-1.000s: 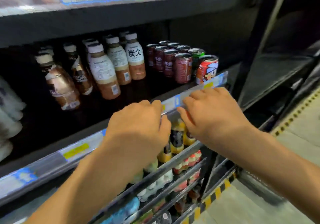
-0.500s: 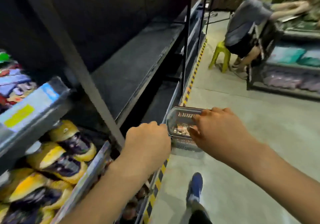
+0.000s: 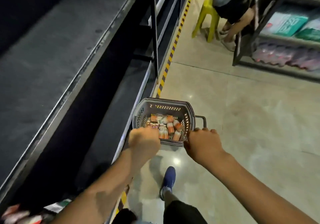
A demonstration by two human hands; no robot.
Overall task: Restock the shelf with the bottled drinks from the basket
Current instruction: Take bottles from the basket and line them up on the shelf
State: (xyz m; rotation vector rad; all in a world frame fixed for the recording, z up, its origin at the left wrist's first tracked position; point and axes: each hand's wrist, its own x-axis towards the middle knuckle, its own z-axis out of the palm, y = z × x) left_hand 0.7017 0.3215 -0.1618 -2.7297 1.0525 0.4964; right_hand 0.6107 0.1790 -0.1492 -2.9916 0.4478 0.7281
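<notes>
A dark plastic basket point(image 3: 166, 101) stands on the floor beside the foot of the shelf unit. Several small bottled drinks point(image 3: 167, 127) with white and orange labels lie jumbled inside it. My left hand point(image 3: 144, 140) hovers over the basket's near left corner with its fingers curled downward. My right hand point(image 3: 203, 141) is at the near right rim, close to the basket handle point(image 3: 201, 118). I see only the backs of both hands, so what the fingers touch is hidden. The dark shelf point(image 3: 52, 50) on the left runs away from me with a bare board.
Yellow-black floor tape point(image 3: 171, 54) edges the shelf base. My blue shoe point(image 3: 168, 180) is just behind the basket. A person sits on a yellow stool point(image 3: 207, 16) further down the aisle. A metal rack point(image 3: 285, 38) with packaged goods stands at the right.
My view has swung from the stocked shelf to the right and down to the floor. Both hands left the shelf rail and dropped to the basket, which now looks larger and closer.
</notes>
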